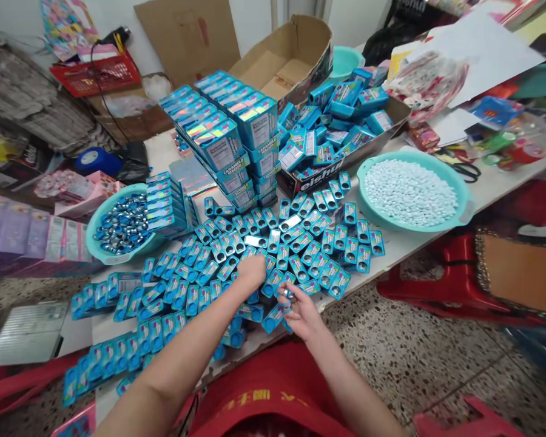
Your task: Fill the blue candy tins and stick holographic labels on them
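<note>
My left hand [253, 271] is closed in a fist over the rows of small blue tins [204, 273]. Its fingertips are hidden, so whatever it holds does not show. Just to the right, my right hand [303, 312] is palm up with fingers curled around small shiny round caps [288, 294]. Similar silver and blue caps [122, 223] fill a turquoise basin [107, 258] on the left. Many of the tins around my hands have a round hole in the top. Those on the left show blue discs in that spot.
Behind the rows rise stacked blue candy boxes [222, 142]. A cardboard tray [355, 152] of jumbled blue tins stands right of them. Another turquoise basin [466, 212] holds white candies [409, 191]. Black scissors [466, 173] lie beyond it. A red stool [418, 285] stands at right.
</note>
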